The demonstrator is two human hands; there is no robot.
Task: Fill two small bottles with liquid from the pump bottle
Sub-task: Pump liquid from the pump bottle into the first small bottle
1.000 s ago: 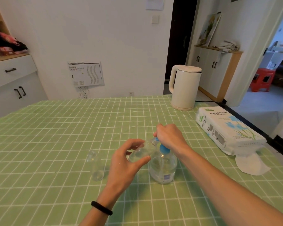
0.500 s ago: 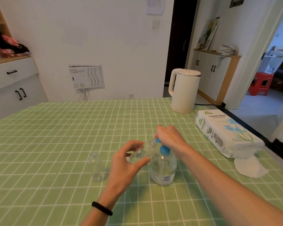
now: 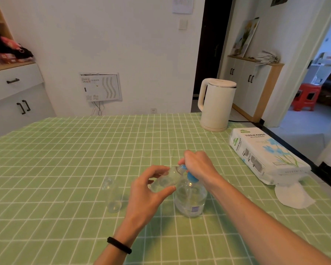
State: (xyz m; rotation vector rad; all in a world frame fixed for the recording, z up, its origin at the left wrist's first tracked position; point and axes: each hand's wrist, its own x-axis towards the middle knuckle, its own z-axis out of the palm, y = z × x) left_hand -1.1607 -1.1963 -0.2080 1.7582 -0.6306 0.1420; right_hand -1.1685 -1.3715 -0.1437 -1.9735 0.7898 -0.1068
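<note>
Nozzle mostly hidden under right hand gripping pump bottle; left hand grips tilted small bottle.

Colour log. I read the surface under both hands as light green with a white grid all over. The pump bottle has a clear body, a blue pump head under the right hand, and a small blue-and-white label low on the front. The held small bottle in the left hand is colourless and see-through. The standing small bottle, left of the left hand, is equally clear, and the green grid shows through it. The wristband on the left wrist is black. The kettle, beyond the right hand, is cream-white. The tissue pack, right of the right hand, has a white wrap, blue flower print, green stems and dark lettering. The loose tissue beside it is plain white.
</note>
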